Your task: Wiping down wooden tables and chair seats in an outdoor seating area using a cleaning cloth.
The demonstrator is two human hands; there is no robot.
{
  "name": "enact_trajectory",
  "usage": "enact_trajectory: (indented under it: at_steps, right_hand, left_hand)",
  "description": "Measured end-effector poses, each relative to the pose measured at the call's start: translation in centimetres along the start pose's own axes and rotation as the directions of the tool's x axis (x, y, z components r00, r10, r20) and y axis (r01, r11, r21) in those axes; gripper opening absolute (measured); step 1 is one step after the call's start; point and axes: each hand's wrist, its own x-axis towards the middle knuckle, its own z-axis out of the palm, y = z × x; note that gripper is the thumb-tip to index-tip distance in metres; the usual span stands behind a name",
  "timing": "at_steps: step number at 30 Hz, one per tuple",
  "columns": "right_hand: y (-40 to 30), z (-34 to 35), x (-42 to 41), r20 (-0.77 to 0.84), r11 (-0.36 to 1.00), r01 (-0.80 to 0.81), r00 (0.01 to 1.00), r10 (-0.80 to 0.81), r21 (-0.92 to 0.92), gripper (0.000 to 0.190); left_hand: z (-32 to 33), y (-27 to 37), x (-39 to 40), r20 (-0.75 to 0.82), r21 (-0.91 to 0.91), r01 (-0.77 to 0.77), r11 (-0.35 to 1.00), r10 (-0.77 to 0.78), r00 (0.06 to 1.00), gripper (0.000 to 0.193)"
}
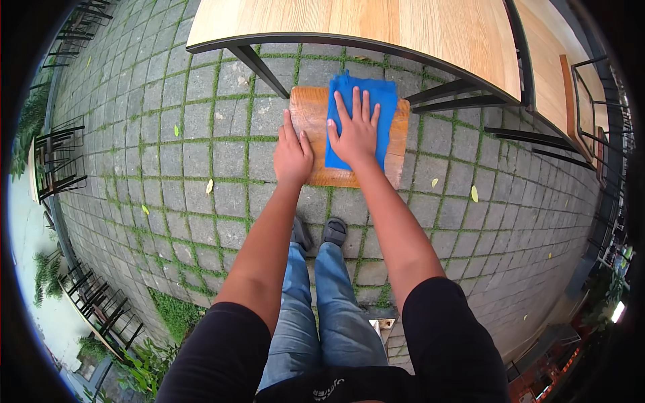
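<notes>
Before me stands a stool or chair with a square wooden seat, its varnish looking worn and glossy. My right hand lies flat, fingers spread, on a folded blue cloth that covers the middle and right of the seat. My left hand rests at the seat's left edge, thumb on top and fingers pointing away from me; it holds no loose object. The seat hides its own legs.
A wood-topped table with a black metal frame stands just beyond the seat; another adjoins it at right, with a chair on top. Grass-jointed pavers surround my sandalled feet. Stacked furniture stands far left.
</notes>
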Motion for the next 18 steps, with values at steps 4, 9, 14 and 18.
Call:
enact_trajectory:
  at_steps: [4, 9, 14, 18]
  right_hand:
    - [-2.5, -1.7, -6.2, 0.096, 0.998, -0.008, 0.995, 0.002, 0.065, 0.071]
    - [-5.0, -2.5, -12.7, 0.186, 0.987, -0.129, 0.976, 0.109, 0.096, 0.072]
    - [-3.6, -1.6, -8.8, 0.172, 0.994, -0.096, 0.981, 0.086, 0.055, 0.069]
    - [-3.6, 0.1, -1.5, 0.099, 0.996, -0.073, 0.993, 0.067, 0.054, 0.069]
  left_hand:
    - [-0.4, -0.8, 0.2, 0.018, -0.026, 0.006, 1.000, -0.006, 1.000, 0.071]
    - [-0.7, -0.1, 0.0, 0.070, -0.182, 0.065, 0.981, -0.053, 0.996, 0.067]
    - [-0.7, 0.4, 0.0, 0.131, -0.187, 0.100, 0.977, -0.076, 0.989, 0.067]
    - [0.0, -1.7, 0.3, 0.027, -0.232, -0.020, 0.972, 0.027, 0.999, 0.066]
